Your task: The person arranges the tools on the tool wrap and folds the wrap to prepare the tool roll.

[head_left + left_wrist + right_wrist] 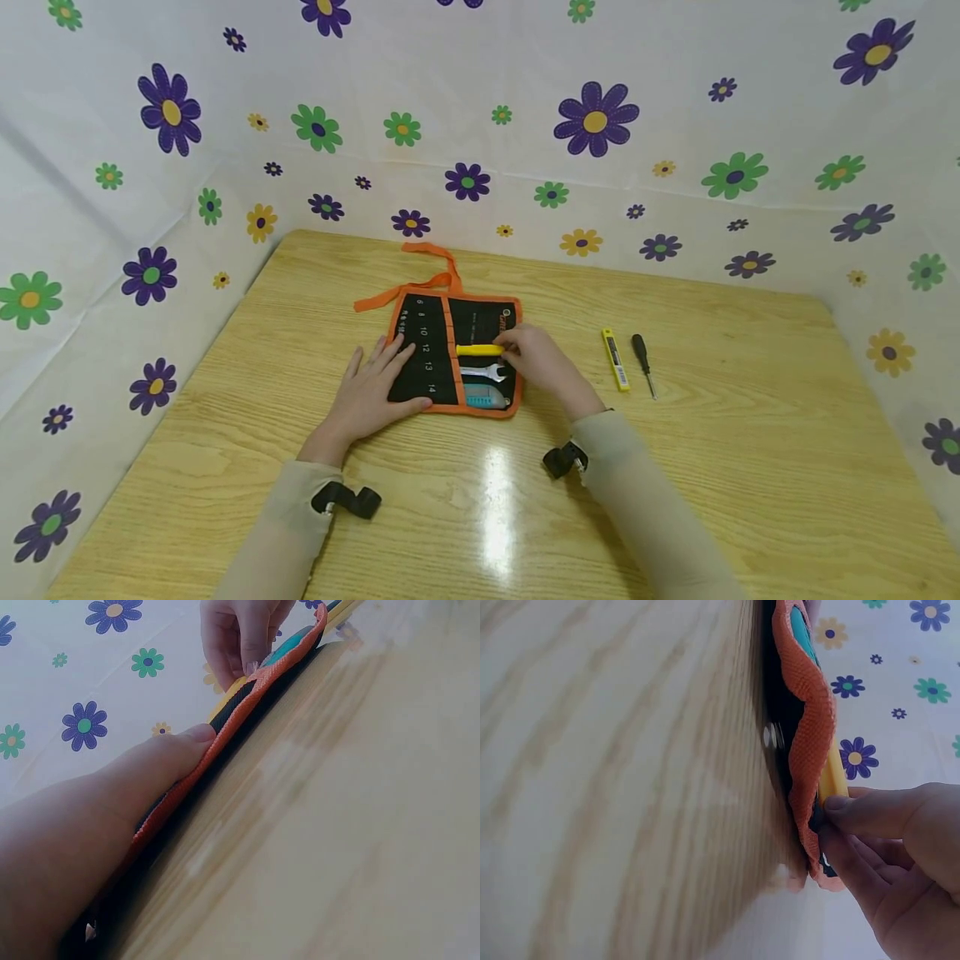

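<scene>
A black tool pouch (420, 377) with orange trim and numbered pockets lies unfolded on the table. My left hand (372, 397) rests on its left half with fingers spread; in the left wrist view the thumb (176, 754) presses near the orange edge. With thumb and fingers, my right hand (536, 358) pinches the end of a slim yellow tool (478, 350), whose other end sits in a pocket. The right wrist view shows this yellow end (834, 780) between thumb and fingers. Below it, a wrench (483, 372) and a teal-and-grey tool (484, 396) sit in pockets.
To the right on the wooden table (750, 433) lie a narrow yellow box (616, 360) and a black-handled screwdriver (642, 360). Orange tie straps (431, 279) trail from the pouch's far edge. A flower-patterned cloth (450, 83) stands behind the table and along its sides.
</scene>
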Demonstrator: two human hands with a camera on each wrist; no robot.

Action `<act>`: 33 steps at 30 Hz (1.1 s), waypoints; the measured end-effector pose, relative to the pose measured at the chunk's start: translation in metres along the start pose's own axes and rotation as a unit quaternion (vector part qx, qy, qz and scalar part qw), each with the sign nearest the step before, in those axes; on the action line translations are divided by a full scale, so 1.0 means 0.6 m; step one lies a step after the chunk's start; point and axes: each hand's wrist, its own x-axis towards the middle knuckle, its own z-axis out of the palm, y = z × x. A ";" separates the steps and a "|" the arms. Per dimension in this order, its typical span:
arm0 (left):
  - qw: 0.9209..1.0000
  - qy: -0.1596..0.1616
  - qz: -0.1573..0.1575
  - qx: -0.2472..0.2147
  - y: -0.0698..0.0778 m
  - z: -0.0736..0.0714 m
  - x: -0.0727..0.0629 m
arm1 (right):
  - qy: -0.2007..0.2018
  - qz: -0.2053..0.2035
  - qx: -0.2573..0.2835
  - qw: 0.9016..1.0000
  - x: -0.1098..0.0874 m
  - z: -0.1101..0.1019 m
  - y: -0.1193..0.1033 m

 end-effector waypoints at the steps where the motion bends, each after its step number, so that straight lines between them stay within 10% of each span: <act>1: 1.000 0.000 0.000 -0.001 0.000 0.000 0.000 | 0.002 -0.002 -0.004 1.000 0.000 0.000 -0.001; 33: 1.000 -0.004 0.001 0.004 -0.002 0.000 0.002 | -0.013 -0.036 -0.031 0.999 0.013 0.002 -0.014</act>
